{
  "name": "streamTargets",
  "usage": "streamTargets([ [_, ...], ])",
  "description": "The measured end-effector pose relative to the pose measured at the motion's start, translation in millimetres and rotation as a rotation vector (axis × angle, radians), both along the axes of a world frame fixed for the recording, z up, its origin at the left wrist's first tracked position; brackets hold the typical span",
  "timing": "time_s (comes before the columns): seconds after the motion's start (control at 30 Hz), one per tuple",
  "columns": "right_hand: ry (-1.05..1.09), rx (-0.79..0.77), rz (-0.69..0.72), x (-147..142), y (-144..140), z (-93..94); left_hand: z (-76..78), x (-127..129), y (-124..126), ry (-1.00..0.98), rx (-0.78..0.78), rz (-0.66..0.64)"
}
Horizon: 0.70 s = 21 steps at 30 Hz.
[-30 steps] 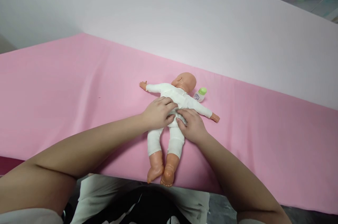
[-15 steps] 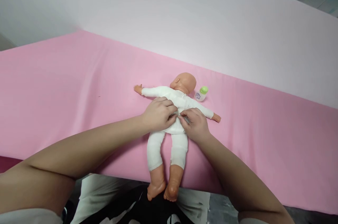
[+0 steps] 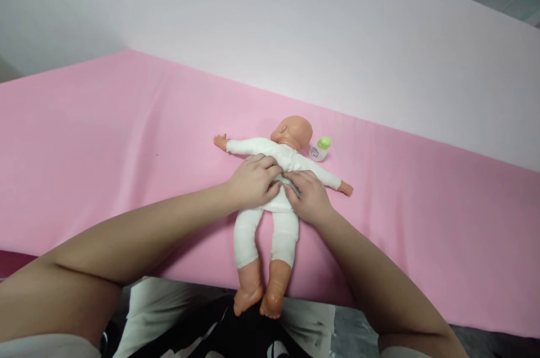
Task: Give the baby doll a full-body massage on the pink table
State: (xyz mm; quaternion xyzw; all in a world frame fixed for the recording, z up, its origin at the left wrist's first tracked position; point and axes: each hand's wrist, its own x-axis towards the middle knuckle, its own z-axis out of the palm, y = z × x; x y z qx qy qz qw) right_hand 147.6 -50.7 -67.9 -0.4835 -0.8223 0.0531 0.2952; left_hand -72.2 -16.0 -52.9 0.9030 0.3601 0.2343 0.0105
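A baby doll (image 3: 270, 178) in a white suit lies on the pink cloth (image 3: 105, 150) that covers the table. Its feet hang over the near edge and its bald head points to the far edge. Its arms stick out to both sides.

The left hand (image 3: 252, 180) and the right hand (image 3: 309, 196) both rest on the doll's middle. Their fingers are curled and seem to pinch the white cloth there, but I cannot tell how tight the pinch is.

A small bottle with a green cap (image 3: 320, 149) lies just beside the doll's head, toward the far edge.

The doll looks light. Its head, hands and feet look like hard, smooth plastic, so they could slip. The suit is soft and bunches up. The middle of the body looks like the best place to hold it.
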Motion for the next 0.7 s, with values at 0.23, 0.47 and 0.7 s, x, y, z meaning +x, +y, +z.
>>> streamTargets([
  [0.23,0.05,0.092,-0.064,-1.2,-2.8,-1.2,-6.6,-1.0,-1.2,-0.029,0.087,0.028],
  [0.47,-0.006,-0.024,-0.021,2.3,2.6,-4.0,-6.3,-1.0,2.5,0.031,0.012,0.017],
  [0.7,0.012,0.044,-0.042,1.3,1.7,-7.1,-9.2,-0.9,-0.4,0.04,0.08,0.045],
])
